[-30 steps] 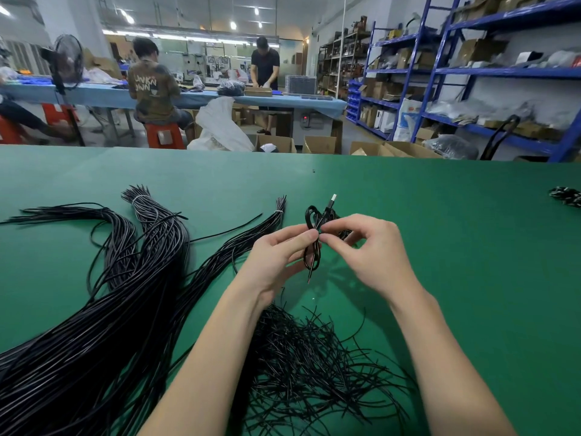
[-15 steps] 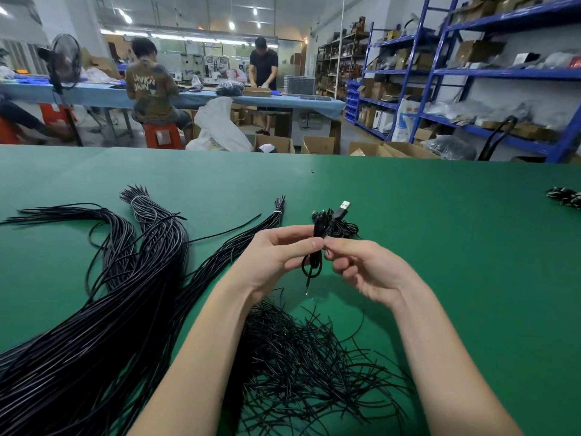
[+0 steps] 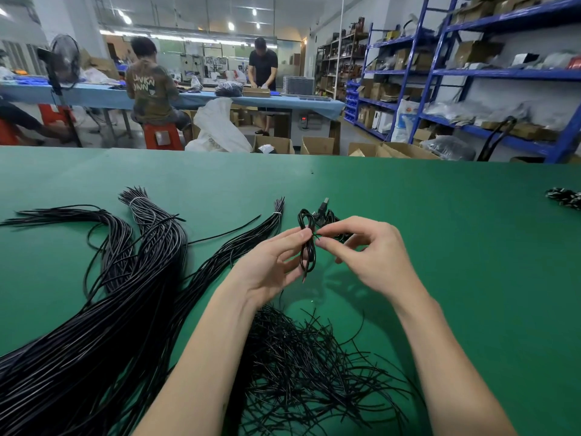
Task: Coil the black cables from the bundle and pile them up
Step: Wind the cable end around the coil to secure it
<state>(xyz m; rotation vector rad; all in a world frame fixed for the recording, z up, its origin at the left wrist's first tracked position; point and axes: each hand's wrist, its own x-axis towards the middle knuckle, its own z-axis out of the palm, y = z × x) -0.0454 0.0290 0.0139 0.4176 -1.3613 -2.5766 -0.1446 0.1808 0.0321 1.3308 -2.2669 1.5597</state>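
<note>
Above the green felt surface (image 3: 408, 215) both hands meet at a small coiled black cable (image 3: 307, 247); the left hand (image 3: 270, 265) pinches its middle between thumb and forefinger, and the right hand (image 3: 371, 256) pinches a thin black tie at the same place, other fingers curled; a plug end stands up behind the coil; the long bundle of black cables (image 3: 103, 309) lies at left on the surface; a heap of short black wire ties (image 3: 301, 366) lies under the forearms.
</note>
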